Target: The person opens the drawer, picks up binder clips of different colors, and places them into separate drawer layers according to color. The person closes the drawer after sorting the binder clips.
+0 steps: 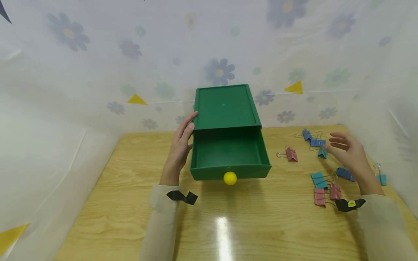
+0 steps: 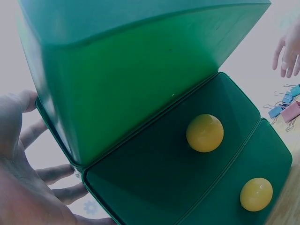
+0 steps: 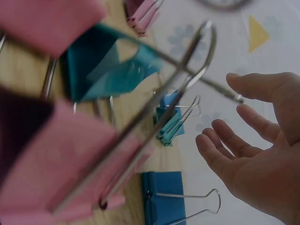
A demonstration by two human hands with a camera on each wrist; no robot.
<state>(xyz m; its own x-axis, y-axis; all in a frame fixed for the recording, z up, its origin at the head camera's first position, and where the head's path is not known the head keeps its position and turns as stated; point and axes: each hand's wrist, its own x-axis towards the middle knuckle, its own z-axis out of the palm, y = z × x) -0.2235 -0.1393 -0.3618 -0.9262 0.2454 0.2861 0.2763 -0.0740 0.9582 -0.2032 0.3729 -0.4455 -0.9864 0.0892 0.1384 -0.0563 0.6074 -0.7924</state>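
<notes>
Left hand (image 1: 179, 149) rests against left side of green drawer box (image 1: 225, 105), fingers extended; drawer (image 1: 226, 152) pulled out, yellow knob (image 1: 230, 178) on front. Right hand (image 1: 354, 157) (fingers loose, grasping nothing) near teal clip (image 1: 322, 153), other binder clips (image 1: 291, 154) scattered on wooden table (image 1: 130, 203).

ok box (image 1: 225, 107) sits just right of the left hand (image 1: 179, 146), drawer (image 1: 209, 173) sticking out the near side, knob (image 1: 230, 178) up front, binder clips (image 1: 291, 154) on the table (image 1: 130, 188) left of or nearer than the right hand (image 1: 351, 150), one to its right
</notes>
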